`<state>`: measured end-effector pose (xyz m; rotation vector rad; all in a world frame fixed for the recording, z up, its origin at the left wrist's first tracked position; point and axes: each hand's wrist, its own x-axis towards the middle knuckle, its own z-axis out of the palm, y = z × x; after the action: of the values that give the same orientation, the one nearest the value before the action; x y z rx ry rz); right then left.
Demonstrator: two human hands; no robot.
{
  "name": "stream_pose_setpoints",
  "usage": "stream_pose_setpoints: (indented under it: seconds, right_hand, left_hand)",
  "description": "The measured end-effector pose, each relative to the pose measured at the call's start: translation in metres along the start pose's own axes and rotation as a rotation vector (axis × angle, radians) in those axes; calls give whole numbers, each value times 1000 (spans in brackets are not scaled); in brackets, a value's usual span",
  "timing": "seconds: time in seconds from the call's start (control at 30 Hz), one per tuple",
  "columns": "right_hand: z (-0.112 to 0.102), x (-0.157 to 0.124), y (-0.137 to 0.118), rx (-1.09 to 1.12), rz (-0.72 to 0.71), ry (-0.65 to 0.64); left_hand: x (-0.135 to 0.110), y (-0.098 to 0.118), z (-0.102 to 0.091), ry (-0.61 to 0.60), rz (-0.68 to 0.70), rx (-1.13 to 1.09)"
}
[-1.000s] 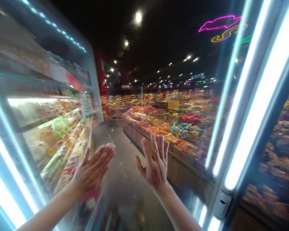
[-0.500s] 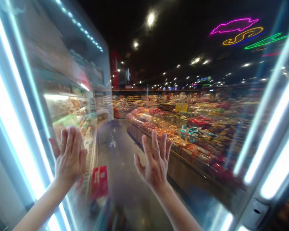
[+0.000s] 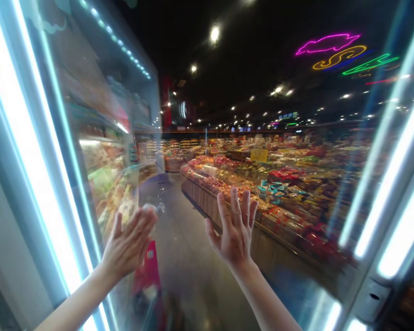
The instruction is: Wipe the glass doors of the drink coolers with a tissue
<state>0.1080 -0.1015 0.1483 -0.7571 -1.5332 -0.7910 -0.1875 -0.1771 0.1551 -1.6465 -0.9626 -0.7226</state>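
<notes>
Both hands are raised in front of what looks like a clear glass pane (image 3: 189,280), with a store aisle showing through it. My left hand (image 3: 127,243) is open, its back toward me and its fingers angled up to the right. Its fingertips are slightly blurred against the pane. To the right, my right hand (image 3: 236,227) is spread with the fingers pointing up, palm facing away. Nothing shows in either hand. Whether each palm presses on the pane is hard to make out.
Bright light tubes (image 3: 37,151) line the left side, and more light tubes (image 3: 395,184) the right, beside a metal fitting (image 3: 373,299). Beyond lie a long bin of packaged goods (image 3: 279,188), a lit shelf unit (image 3: 119,184), and a red box-like object (image 3: 151,266).
My left hand has slid right and down, and its fingers have tilted to the right. My right hand has shifted slightly right, still spread. The view has turned a little.
</notes>
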Motion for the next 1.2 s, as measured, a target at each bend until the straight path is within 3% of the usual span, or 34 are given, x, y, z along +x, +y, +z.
stream_pose_setpoints:
  seconds: [0.07,0.17,0.23,0.4,0.43,0.57,0.63,0.73,0.77,0.9,0.93,1.03,1.1,1.2]
  right_hand:
    - [-1,0,0,4,1,-15]
    - [-3,0,1,13,-2,-44]
    - [-4,0,2,15,-6,-58]
    - [-12,3,15,6,-62,-90]
    - [-14,5,21,2,-66,-91]
    - [-26,16,54,-20,-21,-54]
    - [-32,21,70,-28,-2,-40]
    - [-40,26,92,-28,-8,-43]
    - [-43,27,99,-28,-11,-45]
    - [-52,25,123,-26,-22,-46]
    - [-55,24,129,-22,-33,-48]
    - [-62,23,149,-15,-56,-60]
    - [-68,23,164,-23,-29,-59]
    - [-76,23,186,-46,29,-43]
  left_hand:
    - [4,2,1,-3,52,-3]
    - [19,3,0,51,-199,4]
    - [29,11,2,66,-256,-13]
    - [50,40,13,5,116,-60]
    - [57,42,13,0,100,-57]
    - [92,52,9,76,-215,-5]
    - [107,67,12,85,-152,-15]
    - [126,93,20,27,94,-62]
    - [133,100,23,18,100,-63]
    - [165,127,31,73,-103,-26]
    - [172,135,33,78,-82,-25]
    - [187,162,41,29,152,-31]
    - [196,176,45,6,202,-32]
    - [210,191,48,37,0,-25]
